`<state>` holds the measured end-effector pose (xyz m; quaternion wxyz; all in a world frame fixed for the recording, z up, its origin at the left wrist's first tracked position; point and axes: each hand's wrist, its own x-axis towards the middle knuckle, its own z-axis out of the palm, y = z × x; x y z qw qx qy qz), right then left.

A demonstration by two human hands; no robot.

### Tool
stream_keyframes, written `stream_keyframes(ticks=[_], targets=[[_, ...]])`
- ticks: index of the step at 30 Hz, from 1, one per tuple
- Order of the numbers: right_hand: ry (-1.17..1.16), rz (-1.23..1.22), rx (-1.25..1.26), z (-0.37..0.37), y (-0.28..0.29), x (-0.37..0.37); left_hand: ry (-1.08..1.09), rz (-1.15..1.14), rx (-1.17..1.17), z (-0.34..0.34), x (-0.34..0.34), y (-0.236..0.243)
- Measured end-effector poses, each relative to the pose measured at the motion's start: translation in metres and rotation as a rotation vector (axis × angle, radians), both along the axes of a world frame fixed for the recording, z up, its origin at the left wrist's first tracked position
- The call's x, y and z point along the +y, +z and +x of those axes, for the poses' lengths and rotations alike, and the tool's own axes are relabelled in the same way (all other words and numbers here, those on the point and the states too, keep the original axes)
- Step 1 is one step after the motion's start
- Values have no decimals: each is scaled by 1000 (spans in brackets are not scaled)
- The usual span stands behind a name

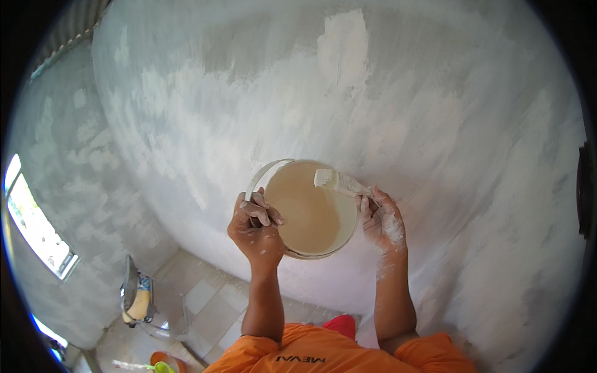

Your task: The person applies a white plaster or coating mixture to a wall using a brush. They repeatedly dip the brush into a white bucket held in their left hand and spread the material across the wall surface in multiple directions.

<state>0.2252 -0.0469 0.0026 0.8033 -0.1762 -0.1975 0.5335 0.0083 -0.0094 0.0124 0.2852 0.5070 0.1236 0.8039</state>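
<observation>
A round whitish bucket [349, 217] of beige liquid [301, 205] is held before the wall [460, 124], its handle [254, 180] clamped in the person's curled left hand [254, 229], while the right hand [385, 225], fingers together, pinches a white-caked brush [337, 181] over the bucket's right side.

The bucket [348, 221] is showing off-white around tan liquid [298, 205]. The brush [339, 181] is looking creamy white; whitish smears are speckling the left hand [254, 224] and right hand [384, 225]. Patchy grey and white are mottling the wall [273, 105]. The shirt [336, 355] is showing orange with dark lettering.
</observation>
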Motion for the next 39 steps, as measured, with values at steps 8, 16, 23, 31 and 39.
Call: stream_keyframes(ticks=[8,16,23,31,39], targets=[[-274,333,-281,7,111,-34,-200,170,-75,22,-9,94],[-517,420,-415,-6,176,-57,-257,135,-152,35,-21,137],[-1104,642,-822,46,212,-32,-337,64,-200,33,-21,127],[-1710,420,-2023,55,203,-1,-139,117,-223,8,-8,118],[-1241,95,-1638,62,240,-21,-76,107,-199,-10,-7,113]])
